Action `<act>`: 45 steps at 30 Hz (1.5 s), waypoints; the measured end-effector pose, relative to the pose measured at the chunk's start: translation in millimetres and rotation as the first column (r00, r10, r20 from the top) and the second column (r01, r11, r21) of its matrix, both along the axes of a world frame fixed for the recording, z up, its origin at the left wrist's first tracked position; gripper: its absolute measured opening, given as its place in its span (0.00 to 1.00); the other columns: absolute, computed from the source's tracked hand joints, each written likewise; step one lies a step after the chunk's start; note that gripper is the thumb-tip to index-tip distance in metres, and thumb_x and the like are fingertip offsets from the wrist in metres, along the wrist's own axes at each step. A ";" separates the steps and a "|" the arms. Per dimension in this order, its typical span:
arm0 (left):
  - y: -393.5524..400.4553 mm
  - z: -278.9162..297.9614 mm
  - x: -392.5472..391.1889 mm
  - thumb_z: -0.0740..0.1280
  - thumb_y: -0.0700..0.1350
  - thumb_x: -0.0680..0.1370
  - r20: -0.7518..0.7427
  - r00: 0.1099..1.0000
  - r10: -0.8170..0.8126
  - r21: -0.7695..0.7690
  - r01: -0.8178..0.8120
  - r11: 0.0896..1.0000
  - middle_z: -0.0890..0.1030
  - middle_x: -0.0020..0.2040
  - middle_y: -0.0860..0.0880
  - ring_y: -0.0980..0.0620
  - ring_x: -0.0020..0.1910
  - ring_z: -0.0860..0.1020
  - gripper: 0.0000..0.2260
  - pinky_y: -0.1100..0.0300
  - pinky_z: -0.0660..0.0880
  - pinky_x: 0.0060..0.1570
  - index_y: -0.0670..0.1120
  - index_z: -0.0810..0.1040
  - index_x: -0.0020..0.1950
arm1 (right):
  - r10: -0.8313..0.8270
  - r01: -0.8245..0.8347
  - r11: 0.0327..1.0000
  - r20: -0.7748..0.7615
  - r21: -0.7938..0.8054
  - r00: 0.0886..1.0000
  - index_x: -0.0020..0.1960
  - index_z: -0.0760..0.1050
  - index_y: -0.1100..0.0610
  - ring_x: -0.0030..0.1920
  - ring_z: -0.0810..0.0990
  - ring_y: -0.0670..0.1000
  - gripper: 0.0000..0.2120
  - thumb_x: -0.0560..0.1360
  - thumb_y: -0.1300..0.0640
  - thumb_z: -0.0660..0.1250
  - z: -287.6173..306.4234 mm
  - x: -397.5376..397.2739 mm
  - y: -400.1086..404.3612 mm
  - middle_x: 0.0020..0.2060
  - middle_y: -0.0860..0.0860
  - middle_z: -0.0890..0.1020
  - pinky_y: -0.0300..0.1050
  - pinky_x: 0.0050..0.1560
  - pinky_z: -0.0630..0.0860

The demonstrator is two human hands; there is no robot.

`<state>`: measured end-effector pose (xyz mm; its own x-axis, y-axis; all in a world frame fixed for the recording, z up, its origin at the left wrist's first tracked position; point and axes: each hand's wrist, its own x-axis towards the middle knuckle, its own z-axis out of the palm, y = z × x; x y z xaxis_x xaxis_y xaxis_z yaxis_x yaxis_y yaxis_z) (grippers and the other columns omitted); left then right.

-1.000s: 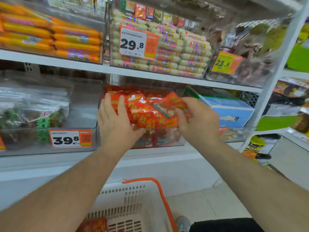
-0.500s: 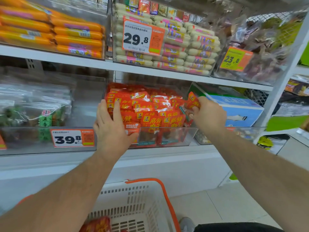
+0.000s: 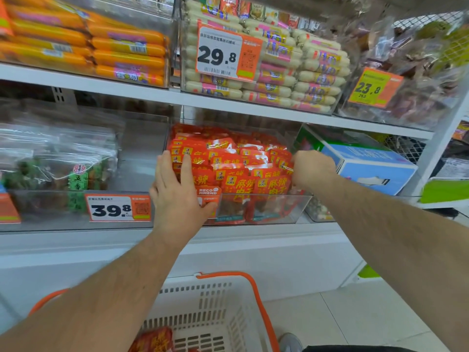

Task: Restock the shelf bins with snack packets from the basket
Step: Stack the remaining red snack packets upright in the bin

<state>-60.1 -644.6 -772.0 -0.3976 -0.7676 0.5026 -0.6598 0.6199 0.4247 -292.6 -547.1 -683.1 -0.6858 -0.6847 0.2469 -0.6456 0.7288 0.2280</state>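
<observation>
While the clear bin (image 3: 256,208) brims with red snack packets (image 3: 236,168), the left hand (image 3: 177,196) presses flat on the stack's left front; the right hand (image 3: 313,168), now shifted to the bin's right edge, has hidden fingers. One packet (image 3: 152,340) lies in the basket (image 3: 210,308).
</observation>
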 end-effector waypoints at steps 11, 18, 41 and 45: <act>-0.3 1.3 3.4 0.74 0.62 0.69 0.002 1.000 -0.027 0.027 0.027 0.999 0.43 0.79 0.42 0.43 0.78 0.41 0.50 0.42 0.53 0.73 0.48 0.47 0.79 | 0.041 -0.033 0.989 0.055 -0.141 0.998 0.56 0.74 0.50 0.51 0.79 0.58 0.16 0.73 0.44 0.70 -14.8 -17.1 17.0 0.45 0.52 0.76 0.48 0.45 0.75; 4.4 -1.0 15.2 0.77 0.55 0.67 -0.087 0.991 -0.097 -0.104 0.088 0.991 0.53 0.77 0.39 0.39 0.75 0.54 0.46 0.41 0.56 0.71 0.44 0.57 0.77 | 0.070 -0.082 0.900 -0.043 -0.429 0.997 0.60 0.75 0.56 0.52 0.77 0.61 0.16 0.74 0.54 0.68 -20.8 14.5 35.7 0.54 0.57 0.76 0.51 0.46 0.73; 14.9 -205.2 159.7 0.70 0.50 0.74 0.156 0.932 -0.326 0.753 0.102 0.650 0.78 0.44 0.60 0.59 0.45 0.77 0.09 0.66 0.72 0.44 0.54 0.78 0.54 | -0.112 -0.067 0.990 0.975 0.128 0.194 0.42 0.78 0.55 0.33 0.75 0.47 0.05 0.76 0.55 0.69 -355.5 230.0 17.0 0.33 0.51 0.77 0.43 0.33 0.74; 12.3 -222.4 169.4 0.70 0.50 0.75 0.197 0.928 -0.316 0.793 0.039 0.609 0.78 0.46 0.59 0.60 0.47 0.77 0.10 0.63 0.74 0.47 0.54 0.77 0.55 | -0.171 -0.271 0.939 0.972 0.211 0.163 0.42 0.77 0.51 0.43 0.78 0.48 0.04 0.74 0.52 0.71 -387.6 260.9 40.3 0.38 0.46 0.78 0.42 0.42 0.75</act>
<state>109.4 -632.4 -994.5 -0.5854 -0.7071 -0.3966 -0.7453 0.2769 0.6065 -31.8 -506.8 -1070.7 -0.1599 -0.5992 -0.7845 -0.5190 0.7270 -0.4496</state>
